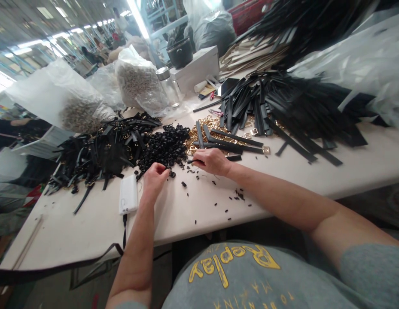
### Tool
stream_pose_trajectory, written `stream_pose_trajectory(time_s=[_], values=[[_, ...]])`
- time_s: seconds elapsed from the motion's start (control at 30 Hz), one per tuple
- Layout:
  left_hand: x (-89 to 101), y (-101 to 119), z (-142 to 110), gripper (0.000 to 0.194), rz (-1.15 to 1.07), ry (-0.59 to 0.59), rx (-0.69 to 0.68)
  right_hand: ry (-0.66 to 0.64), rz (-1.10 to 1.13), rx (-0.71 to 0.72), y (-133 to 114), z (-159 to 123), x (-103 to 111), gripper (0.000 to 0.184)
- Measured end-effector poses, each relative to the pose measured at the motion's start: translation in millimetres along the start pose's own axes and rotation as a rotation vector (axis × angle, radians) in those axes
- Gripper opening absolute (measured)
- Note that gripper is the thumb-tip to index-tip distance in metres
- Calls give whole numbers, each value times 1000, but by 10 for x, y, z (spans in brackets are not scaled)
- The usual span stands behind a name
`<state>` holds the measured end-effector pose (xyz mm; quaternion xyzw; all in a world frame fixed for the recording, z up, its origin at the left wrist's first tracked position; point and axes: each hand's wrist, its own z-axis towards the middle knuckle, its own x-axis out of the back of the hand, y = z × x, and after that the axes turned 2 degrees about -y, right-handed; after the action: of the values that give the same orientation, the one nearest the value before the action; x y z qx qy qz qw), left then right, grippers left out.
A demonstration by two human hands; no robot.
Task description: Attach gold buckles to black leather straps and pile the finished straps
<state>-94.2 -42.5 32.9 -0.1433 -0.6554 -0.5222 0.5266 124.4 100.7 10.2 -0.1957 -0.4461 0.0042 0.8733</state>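
Observation:
My left hand (156, 177) is at the near edge of a heap of small black loops (167, 143). Its thumb and fingers are pinched together at a small black loop (172, 174). Just to the right, my right hand (214, 162) is closed around a black strap (234, 158); one end points toward my left hand and the other shows past the knuckles. Beyond it, several straps with gold buckles (266, 149) lie over a pile of loose gold buckles (189, 143). My palms hide part of what I hold.
A tangle of buckled black straps (112, 148) covers the left side, with a white power bank (128, 195) and its cable in front. Many plain straps (244, 105) lie at the right. Plastic bags (138, 83) and a glass jar (169, 86) stand behind. Black scraps (240, 194) dot the tabletop.

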Motion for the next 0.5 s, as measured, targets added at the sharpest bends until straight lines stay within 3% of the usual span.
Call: stream_pose_trajectory(time_s=[0.13,0.3,0.5], values=[[22,82,71,19,66,61,-7,5,-1,-38,24,1,4,16],[26,151,-47,15,142,-114,-221,-20,-1,-60,21,6,2,15],[-17,112,-168,12,252,-140,-260,-36,-3,-66,18,4,0,16]])
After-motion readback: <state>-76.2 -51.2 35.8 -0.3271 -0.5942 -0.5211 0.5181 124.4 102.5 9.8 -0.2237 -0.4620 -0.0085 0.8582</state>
